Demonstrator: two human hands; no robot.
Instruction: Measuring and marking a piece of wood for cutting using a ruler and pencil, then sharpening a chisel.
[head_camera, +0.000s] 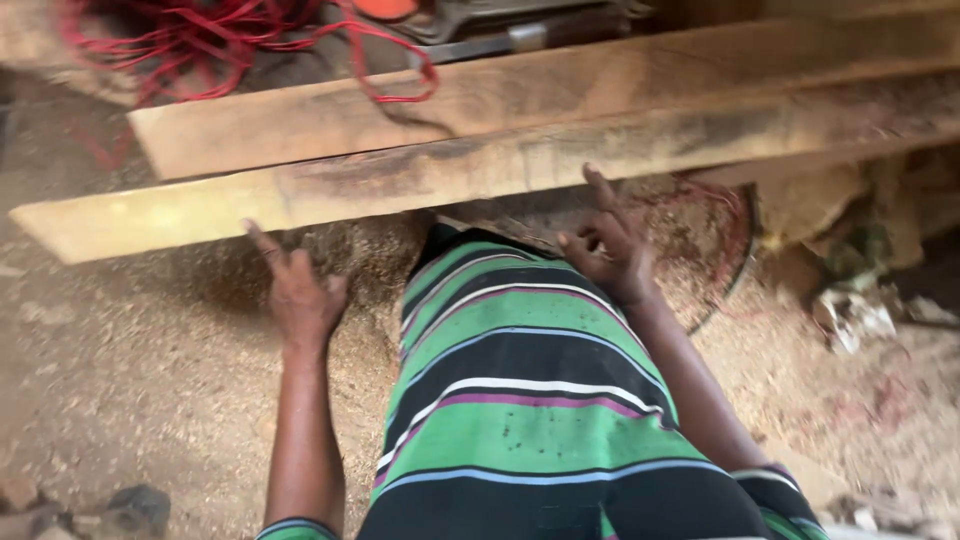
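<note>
Two planks lie stacked ahead, long axes running left to right, right ends tilted up. Left hand (300, 295) and right hand (610, 250), fingers loosely spread and holding nothing, reach under the lower plank (400, 185); seemingly about to lift, needing firm underside grip.

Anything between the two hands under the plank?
Head view: between the left hand and right hand, under the plank, sits the person's striped shirt and sawdust.

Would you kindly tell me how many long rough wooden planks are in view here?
2: the paler near plank, touched by both hands' fingers, and the darker far plank behind it. Others may be hidden.
</note>
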